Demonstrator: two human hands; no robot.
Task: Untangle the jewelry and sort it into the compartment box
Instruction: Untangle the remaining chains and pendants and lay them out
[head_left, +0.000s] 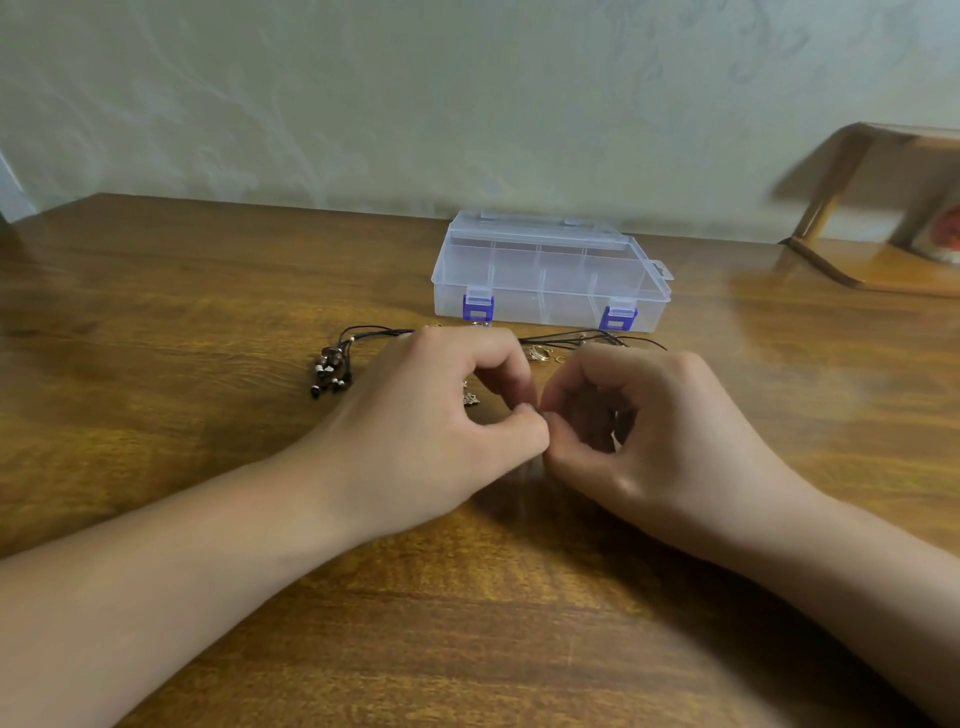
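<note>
I see brown wood-grain surface (208, 291) against pale patterned wall (363, 93). Clear compartment box (550, 275) closed, far centre. Tangled jewelry (332, 371) before it. Left hand (441, 415), right hand (649, 426): grip curled, fingertips meeting; pinched item too small to tell. Wooden stand (878, 208) far right.

A single head-worn camera looks forward and down, close over the wooden table (182, 312), toward the wall (363, 104) behind it.
</note>
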